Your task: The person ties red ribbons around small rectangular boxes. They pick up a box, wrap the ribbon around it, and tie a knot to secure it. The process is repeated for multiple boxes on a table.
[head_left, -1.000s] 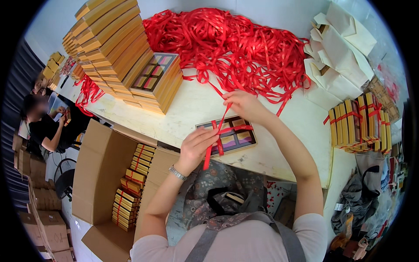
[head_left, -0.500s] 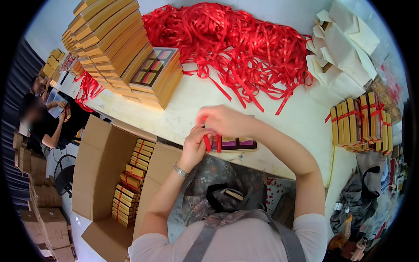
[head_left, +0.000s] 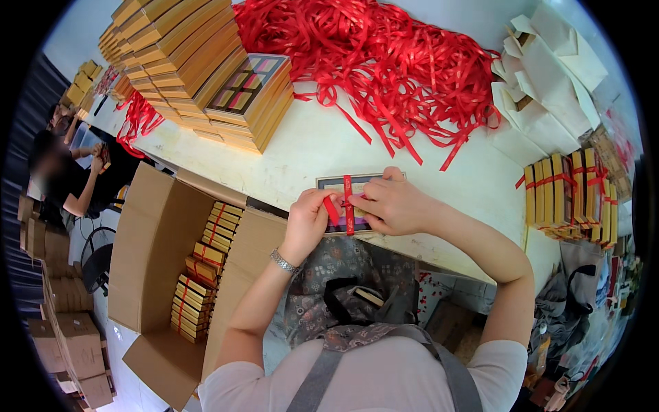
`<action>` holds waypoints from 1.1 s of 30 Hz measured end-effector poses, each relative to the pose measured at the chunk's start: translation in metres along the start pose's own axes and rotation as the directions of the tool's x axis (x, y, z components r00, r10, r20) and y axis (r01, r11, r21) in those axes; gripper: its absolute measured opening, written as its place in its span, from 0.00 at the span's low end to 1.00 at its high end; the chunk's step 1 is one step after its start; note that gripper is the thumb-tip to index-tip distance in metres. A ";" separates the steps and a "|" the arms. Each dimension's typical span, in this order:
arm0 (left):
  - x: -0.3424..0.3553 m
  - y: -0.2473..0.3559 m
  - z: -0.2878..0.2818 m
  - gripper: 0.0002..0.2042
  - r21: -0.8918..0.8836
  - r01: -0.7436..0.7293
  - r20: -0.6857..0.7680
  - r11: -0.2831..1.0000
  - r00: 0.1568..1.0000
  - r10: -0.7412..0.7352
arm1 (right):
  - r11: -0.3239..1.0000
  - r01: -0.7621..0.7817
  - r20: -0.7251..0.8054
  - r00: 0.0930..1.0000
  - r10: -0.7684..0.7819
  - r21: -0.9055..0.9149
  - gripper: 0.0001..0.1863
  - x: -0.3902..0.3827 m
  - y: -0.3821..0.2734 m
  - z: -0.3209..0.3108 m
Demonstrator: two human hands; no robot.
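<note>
At the table's near edge lies a flat gift box (head_left: pixel 329 183) with a dark-framed window and pink and gold contents. A red ribbon (head_left: pixel 348 185) runs over it from front to back. My left hand (head_left: pixel 305 218) is closed on a loose red ribbon end beside the box's left part. My right hand (head_left: pixel 397 204) rests over the right part of the box, with its fingertips drawn together at the ribbon near the middle. Whether those fingertips grip the ribbon or just press on it is partly hidden by the hand.
Tall stacks of gold-edged boxes (head_left: pixel 182 69) stand at the back left. A heap of red ribbons (head_left: pixel 391 62) lies behind, with white paper bags (head_left: pixel 549 89) farther right. Ribboned boxes (head_left: pixel 549 192) stand at right. An open carton (head_left: pixel 141 247) holds more at left, near another person (head_left: pixel 65 172).
My right hand has come down and right from above my left hand onto the box. The ribbon across the box now shows more fully. My left hand keeps its place, holding the ribbon end.
</note>
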State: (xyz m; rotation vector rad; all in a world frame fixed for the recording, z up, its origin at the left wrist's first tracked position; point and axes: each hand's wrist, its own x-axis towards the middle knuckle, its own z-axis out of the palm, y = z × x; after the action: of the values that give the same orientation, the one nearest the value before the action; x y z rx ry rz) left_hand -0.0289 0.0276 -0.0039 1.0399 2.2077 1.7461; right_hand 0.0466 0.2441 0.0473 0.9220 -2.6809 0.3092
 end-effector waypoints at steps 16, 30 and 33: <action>0.035 0.048 -0.042 0.15 0.480 -0.108 0.111 0.871 0.992 0.062 | 0.944 -0.091 -0.079 0.989 0.122 0.316 0.15 0.004 0.014 0.014; 0.012 0.072 -0.017 0.11 0.747 -0.203 0.302 0.633 0.952 -0.051 | 0.947 -0.141 0.004 0.989 0.147 0.289 0.16 0.005 0.015 0.011; 0.021 0.066 -0.026 0.08 0.603 -0.010 0.348 0.798 0.903 -0.251 | 0.937 -0.159 0.033 0.987 0.157 0.312 0.17 0.004 0.014 0.010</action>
State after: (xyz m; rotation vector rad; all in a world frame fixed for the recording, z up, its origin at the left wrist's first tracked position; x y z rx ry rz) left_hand -0.0298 0.0249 0.0699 1.1942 2.4916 0.6642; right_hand 0.0329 0.2493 0.0378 0.7888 -2.7667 0.7892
